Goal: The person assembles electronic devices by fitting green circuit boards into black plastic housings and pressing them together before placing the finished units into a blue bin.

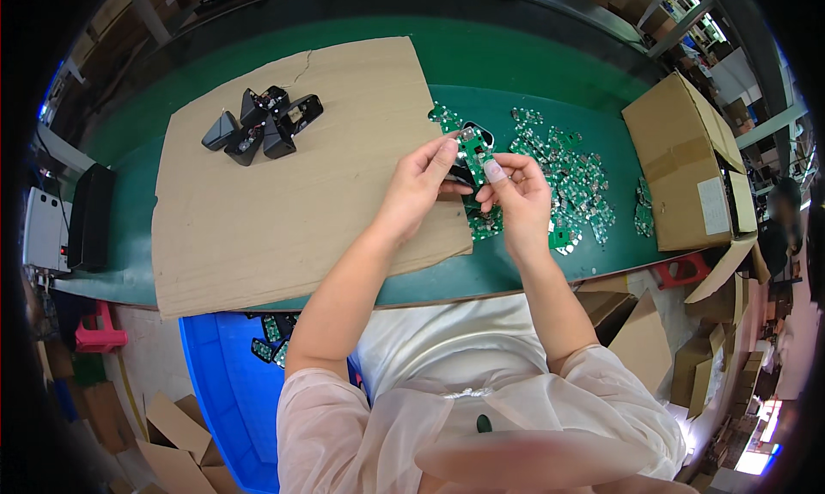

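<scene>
Between both hands, above the right edge of the cardboard sheet (284,193), is a small green circuit board (474,156). My left hand (419,184) pinches its left side, thumb on top. My right hand (521,189) grips its right side between thumb and fingers. Under the board a dark part shows, mostly hidden by the fingers; I cannot tell whether it is joined to the board. Many loose green circuit boards (577,184) lie heaped to the right of my hands. At the far left of the cardboard, several black plastic housings (262,126) sit in a cluster.
The cardboard lies on a green table (516,73). An open cardboard box (683,171) stands at the table's right end. Below the front edge is a blue bin (215,391) with boards in black housings. A black box-shaped device (88,219) stands far left.
</scene>
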{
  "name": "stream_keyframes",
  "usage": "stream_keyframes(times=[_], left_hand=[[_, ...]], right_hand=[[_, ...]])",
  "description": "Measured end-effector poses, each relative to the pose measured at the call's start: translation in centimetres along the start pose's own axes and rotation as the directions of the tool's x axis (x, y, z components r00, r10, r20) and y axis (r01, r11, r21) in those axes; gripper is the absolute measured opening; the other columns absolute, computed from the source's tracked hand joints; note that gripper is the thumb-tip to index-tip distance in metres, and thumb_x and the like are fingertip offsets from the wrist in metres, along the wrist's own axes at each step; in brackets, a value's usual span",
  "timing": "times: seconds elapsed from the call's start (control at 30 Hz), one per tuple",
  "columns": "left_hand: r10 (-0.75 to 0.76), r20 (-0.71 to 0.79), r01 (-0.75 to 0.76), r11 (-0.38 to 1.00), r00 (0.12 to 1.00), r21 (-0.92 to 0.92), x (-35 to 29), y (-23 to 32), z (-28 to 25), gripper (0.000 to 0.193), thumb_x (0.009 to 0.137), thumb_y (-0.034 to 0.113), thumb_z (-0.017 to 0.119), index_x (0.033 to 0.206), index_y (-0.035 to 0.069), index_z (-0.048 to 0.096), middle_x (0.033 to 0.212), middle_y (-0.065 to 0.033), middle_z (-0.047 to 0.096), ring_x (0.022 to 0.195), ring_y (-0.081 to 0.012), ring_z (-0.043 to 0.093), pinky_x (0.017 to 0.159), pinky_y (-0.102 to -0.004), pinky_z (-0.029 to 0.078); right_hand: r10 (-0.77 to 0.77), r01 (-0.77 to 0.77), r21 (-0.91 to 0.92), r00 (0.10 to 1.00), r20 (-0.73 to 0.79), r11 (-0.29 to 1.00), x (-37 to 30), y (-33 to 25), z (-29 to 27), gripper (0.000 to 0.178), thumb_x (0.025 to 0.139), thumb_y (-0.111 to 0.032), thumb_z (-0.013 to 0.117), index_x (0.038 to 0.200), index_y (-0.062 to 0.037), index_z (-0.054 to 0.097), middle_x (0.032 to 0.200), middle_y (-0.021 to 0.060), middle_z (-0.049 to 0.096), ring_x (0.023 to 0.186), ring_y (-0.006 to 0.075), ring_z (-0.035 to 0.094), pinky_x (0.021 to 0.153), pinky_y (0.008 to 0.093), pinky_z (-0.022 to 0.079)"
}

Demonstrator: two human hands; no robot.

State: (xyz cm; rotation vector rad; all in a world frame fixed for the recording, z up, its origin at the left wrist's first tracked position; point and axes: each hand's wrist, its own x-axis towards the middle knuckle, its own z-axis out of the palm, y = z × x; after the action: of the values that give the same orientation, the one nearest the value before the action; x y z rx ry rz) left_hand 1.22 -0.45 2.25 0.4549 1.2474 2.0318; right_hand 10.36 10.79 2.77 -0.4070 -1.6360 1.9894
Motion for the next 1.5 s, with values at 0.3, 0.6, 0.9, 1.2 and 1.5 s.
stream_keyframes(times=[0.3, 0.6, 0.9, 1.2, 1.5], left_hand=[[0.002, -0.151, 0.030, 0.977, 0.989, 0.211, 0.0, -0.6, 0.0, 0.033, 0.087, 0.020, 0.056, 0.116, 0.003, 0.053, 0.087, -0.0012, 0.059, 0.067, -0.0052, 0.053, 0.052, -0.0189, 0.044], [0.171, -0.218, -0.099, 0.946, 0.961, 0.307, -0.3, 0.0, 0.5, 0.020, 0.084, 0.013, 0.059, 0.104, 0.009, 0.061, 0.098, -0.0028, 0.055, 0.070, -0.0058, 0.051, 0.054, -0.0196, 0.043], [0.653, 0.105, -0.539, 0.512, 0.750, 0.669, -0.3, -0.6, 0.2, 0.014, 0.076, 0.000, 0.064, 0.089, 0.006, 0.063, 0.100, -0.0052, 0.051, 0.081, -0.0106, 0.051, 0.061, -0.0207, 0.042], [0.572, 0.030, -0.498, 0.686, 0.820, 0.530, 0.0, -1.4, 0.1, 0.010, 0.077, 0.005, 0.064, 0.086, 0.004, 0.061, 0.092, -0.0056, 0.055, 0.070, -0.0123, 0.054, 0.057, -0.0230, 0.042], [0.303, -0.217, -0.186, 0.881, 0.928, 0.436, -0.3, -1.0, 0.1, 0.020, 0.081, 0.016, 0.062, 0.095, 0.002, 0.063, 0.073, -0.0024, 0.060, 0.061, -0.0058, 0.049, 0.055, -0.0215, 0.041]], right_hand=[[-0.389, 0.336, -0.620, 0.920, 0.054, 0.709, -0.1, 0.5, 0.2, 0.029, 0.078, -0.013, 0.069, 0.104, -0.0052, 0.059, 0.080, 0.0005, 0.047, 0.059, 0.0049, 0.043, 0.050, 0.0175, 0.037], [-0.457, 0.498, -0.489, 0.864, 0.211, 0.716, 1.1, 0.4, -0.1, 0.007, 0.082, -0.008, 0.061, 0.085, -0.0025, 0.060, 0.081, 0.0043, 0.050, 0.062, 0.0106, 0.048, 0.049, 0.0224, 0.039], [-0.460, 0.708, -0.705, 0.641, 0.614, 0.044, 1.9, -3.2, -0.5, 0.008, 0.074, -0.009, 0.063, 0.079, -0.0066, 0.057, 0.078, 0.0041, 0.054, 0.071, 0.0226, 0.052, 0.056, 0.0331, 0.044], [-0.411, 0.530, -0.538, 0.848, 0.335, 0.656, 1.3, -1.2, -0.5, 0.009, 0.079, -0.007, 0.064, 0.086, -0.0024, 0.061, 0.080, 0.0066, 0.055, 0.071, 0.0155, 0.054, 0.059, 0.0252, 0.043], [-0.527, 0.717, -0.564, 0.691, 0.495, 0.409, 2.0, -1.2, -1.2, 0.010, 0.074, 0.000, 0.064, 0.082, -0.0007, 0.059, 0.077, 0.0085, 0.055, 0.070, 0.0210, 0.054, 0.057, 0.0287, 0.044]])
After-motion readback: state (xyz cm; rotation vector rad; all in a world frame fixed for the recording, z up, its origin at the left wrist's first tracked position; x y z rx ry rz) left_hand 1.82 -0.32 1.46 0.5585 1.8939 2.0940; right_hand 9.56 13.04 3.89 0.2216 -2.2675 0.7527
